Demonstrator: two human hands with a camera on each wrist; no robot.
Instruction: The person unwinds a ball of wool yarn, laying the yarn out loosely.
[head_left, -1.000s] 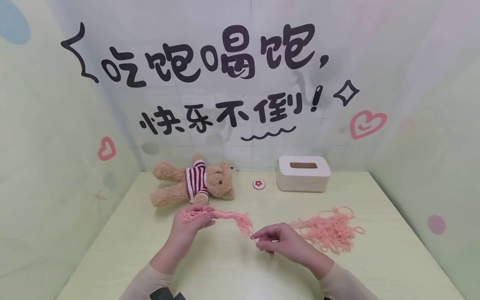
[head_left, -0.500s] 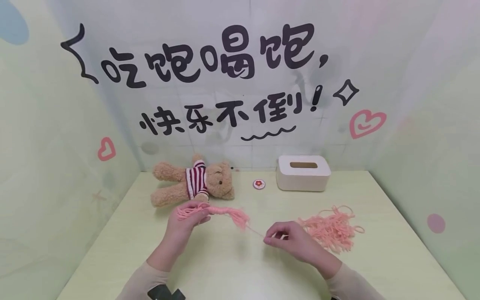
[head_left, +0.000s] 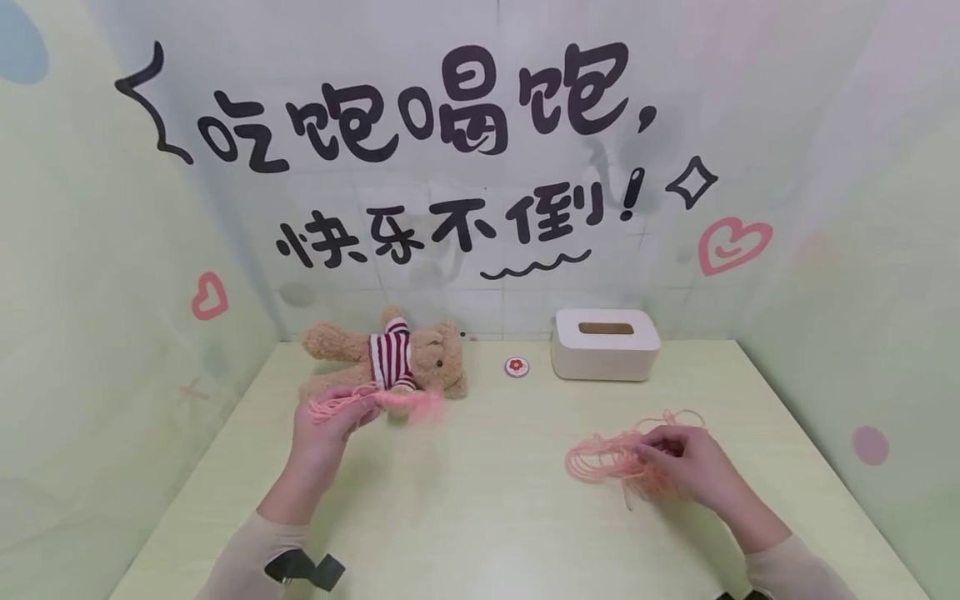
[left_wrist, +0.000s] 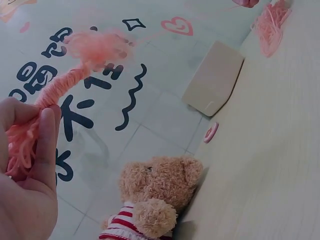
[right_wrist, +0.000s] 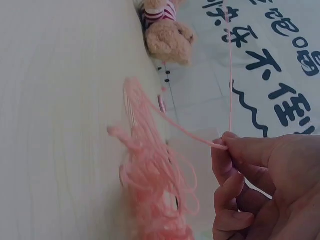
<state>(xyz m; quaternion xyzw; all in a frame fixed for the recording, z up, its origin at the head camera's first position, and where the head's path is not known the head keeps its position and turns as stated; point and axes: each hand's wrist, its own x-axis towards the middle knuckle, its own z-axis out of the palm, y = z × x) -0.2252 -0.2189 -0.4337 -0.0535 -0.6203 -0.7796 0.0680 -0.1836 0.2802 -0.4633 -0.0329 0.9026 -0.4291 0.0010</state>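
My left hand (head_left: 327,429) grips a bundle of pink yarn (left_wrist: 62,86) by its looped end. The middle of the bundle is tightly wrapped, and its far end fans into a blurred tuft. Between thumb and index finger, my right hand (head_left: 693,467) pinches a single pink strand (right_wrist: 230,90). In the right wrist view that strand runs taut up toward the bundle, and another length slants from the fingertips to a loose yarn pile (right_wrist: 150,175). The pile (head_left: 600,460) lies on the table at the right, partly covered by my right hand in the head view.
A teddy bear (head_left: 431,358) in a striped shirt lies at the back left, just behind my left hand. A white tissue box (head_left: 606,350) stands at the back right. Between them lies a round flower badge (head_left: 517,367). Walls enclose the table's (head_left: 480,517) back and sides.
My hands have moved well apart: the left went left and slightly up with the bundle, the right went right with the strand, now over the yarn pile.
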